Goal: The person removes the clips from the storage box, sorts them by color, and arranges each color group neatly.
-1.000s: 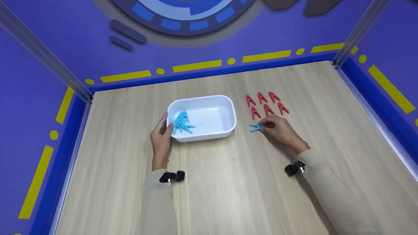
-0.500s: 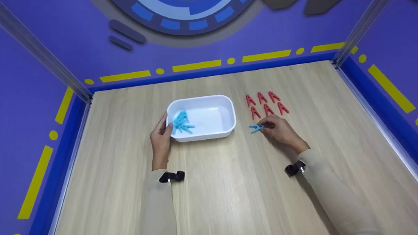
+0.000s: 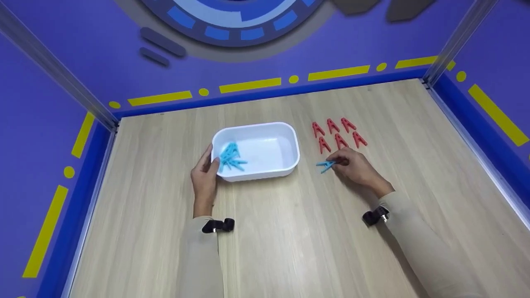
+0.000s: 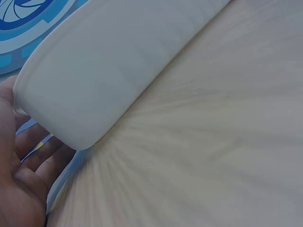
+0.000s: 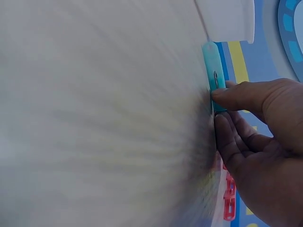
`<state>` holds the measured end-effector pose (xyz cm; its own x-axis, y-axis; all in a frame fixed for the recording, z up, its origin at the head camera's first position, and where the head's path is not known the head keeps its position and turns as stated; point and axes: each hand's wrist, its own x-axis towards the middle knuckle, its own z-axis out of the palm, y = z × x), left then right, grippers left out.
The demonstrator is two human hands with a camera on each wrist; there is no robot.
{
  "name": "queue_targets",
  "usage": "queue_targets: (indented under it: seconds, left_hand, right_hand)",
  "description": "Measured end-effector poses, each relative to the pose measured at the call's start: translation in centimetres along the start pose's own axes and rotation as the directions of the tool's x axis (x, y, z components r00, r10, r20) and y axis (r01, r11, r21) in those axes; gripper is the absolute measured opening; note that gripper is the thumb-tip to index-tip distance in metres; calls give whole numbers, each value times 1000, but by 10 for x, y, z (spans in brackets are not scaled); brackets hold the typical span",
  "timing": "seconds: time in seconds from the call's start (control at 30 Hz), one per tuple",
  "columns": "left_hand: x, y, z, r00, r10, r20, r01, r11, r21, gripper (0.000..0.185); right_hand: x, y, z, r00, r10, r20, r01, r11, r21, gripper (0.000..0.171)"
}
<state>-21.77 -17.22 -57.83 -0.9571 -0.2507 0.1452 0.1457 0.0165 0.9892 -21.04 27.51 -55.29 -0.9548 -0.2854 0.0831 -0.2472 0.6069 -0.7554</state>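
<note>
My left hand (image 3: pixel 204 178) grips the left end of a white plastic tub (image 3: pixel 265 173), its thumb over the rim and its fingers along the outside wall. Inside the tub, at its left end, several light-blue clothespins (image 3: pixel 230 156) lie in a loose heap. To the right of the tub, my right hand (image 3: pixel 354 165) pinches one light-blue clothespin (image 3: pixel 326 165) between thumb and fingers, low at the tabletop. In the right wrist view the thumb presses against the side of that clothespin (image 5: pixel 214 61), near its metal spring.
Several red clothespins (image 3: pixel 332 125) lie in two rows on the wooden table (image 3: pixel 269 231), just beyond my right hand. Blue-purple panels (image 3: pixel 248 70) with yellow markings stand along the back and both sides. A small black camera (image 3: pixel 375 215) sits on each wrist.
The pinched clothespin has turned slightly, its free ends swinging toward me. Both hands and the tub have stayed almost in place.
</note>
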Motion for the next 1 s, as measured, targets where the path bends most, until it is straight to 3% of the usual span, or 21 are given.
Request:
queue_targets:
  seconds: [0.3,0.63,0.87,1.0]
  left_hand:
    - [2,0,0,1000,4,-2,-5,999,-42,48]
    - [1,1,0,1000,3,-14,-3,1000,-19,48]
    - [2,1,1,1000,13,-10,-14,999,-29,47]
    - [0,-1,1,1000,8,-16,-8,1000,-20,47]
  right_hand:
    - [0,-1,0,1000,-8,12,7,1000,12,27]
    - [-1,-3,-1,1000,7,5,-7,1000,-5,28]
    - [-2,-4,0,992,79,-96,-76,997,34,18]
    - [-2,-4,0,987,131,-97,-129,991,26,22]
